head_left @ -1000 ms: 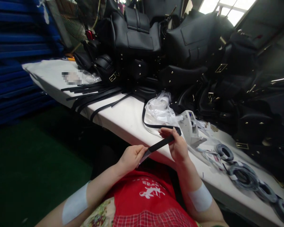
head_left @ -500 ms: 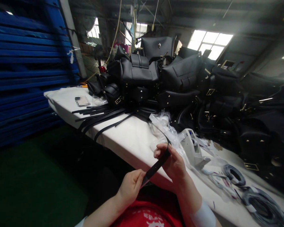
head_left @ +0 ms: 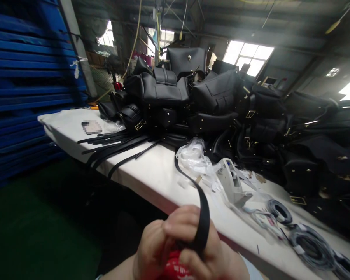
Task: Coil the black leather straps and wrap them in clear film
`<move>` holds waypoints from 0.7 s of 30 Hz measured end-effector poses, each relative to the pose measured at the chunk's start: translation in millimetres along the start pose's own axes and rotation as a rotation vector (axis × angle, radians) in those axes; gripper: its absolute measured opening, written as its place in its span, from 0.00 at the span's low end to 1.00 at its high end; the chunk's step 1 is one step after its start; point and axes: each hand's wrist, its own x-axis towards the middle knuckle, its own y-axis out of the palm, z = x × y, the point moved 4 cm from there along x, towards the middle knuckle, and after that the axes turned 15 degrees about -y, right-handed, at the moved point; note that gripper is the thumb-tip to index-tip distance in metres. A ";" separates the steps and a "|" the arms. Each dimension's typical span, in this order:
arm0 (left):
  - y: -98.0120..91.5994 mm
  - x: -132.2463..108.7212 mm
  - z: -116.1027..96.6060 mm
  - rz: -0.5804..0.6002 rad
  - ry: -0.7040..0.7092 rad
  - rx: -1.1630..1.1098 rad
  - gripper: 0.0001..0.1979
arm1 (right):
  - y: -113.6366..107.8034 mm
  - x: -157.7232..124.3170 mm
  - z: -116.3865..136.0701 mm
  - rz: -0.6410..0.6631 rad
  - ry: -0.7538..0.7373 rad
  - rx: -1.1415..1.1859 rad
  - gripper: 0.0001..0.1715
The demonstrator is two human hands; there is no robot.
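Note:
Both my hands are close to the camera at the bottom of the head view, pressed together around a black leather strap (head_left: pixel 203 217). My left hand (head_left: pixel 147 251) is closed on the strap's near end. My right hand (head_left: pixel 201 249) has its fingers wrapped over the strap, which loops over them and runs up and back to the white table (head_left: pixel 151 171). The strap's near end is hidden between my hands.
A large heap of black handbags (head_left: pixel 198 97) covers the back of the table. Several loose black straps (head_left: pixel 113 144) hang over the left edge. Crumpled clear plastic (head_left: pixel 192 155), a white tape dispenser (head_left: pixel 230 182) and tape rolls (head_left: pixel 306 237) lie to the right. Blue stacked panels (head_left: pixel 23 89) stand at left.
My hands have come together and nearer the camera, bunching the strap between them. The view has tilted up, showing more of the room.

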 end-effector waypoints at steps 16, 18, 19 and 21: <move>3.9 18.5 22.1 -0.127 -0.221 0.149 0.19 | -25.8 -33.0 -114.0 -0.632 0.561 0.524 0.25; 0.5 14.0 18.5 -0.125 -0.255 0.118 0.20 | -33.4 -20.8 -86.1 -0.489 0.477 0.390 0.34; -2.5 11.6 13.9 -0.130 -0.241 0.098 0.20 | -32.4 -14.8 -64.4 -0.374 0.417 0.315 0.35; -9.8 7.1 -0.2 -0.153 -0.130 0.071 0.20 | -24.9 -5.3 -14.5 -0.113 0.312 0.218 0.31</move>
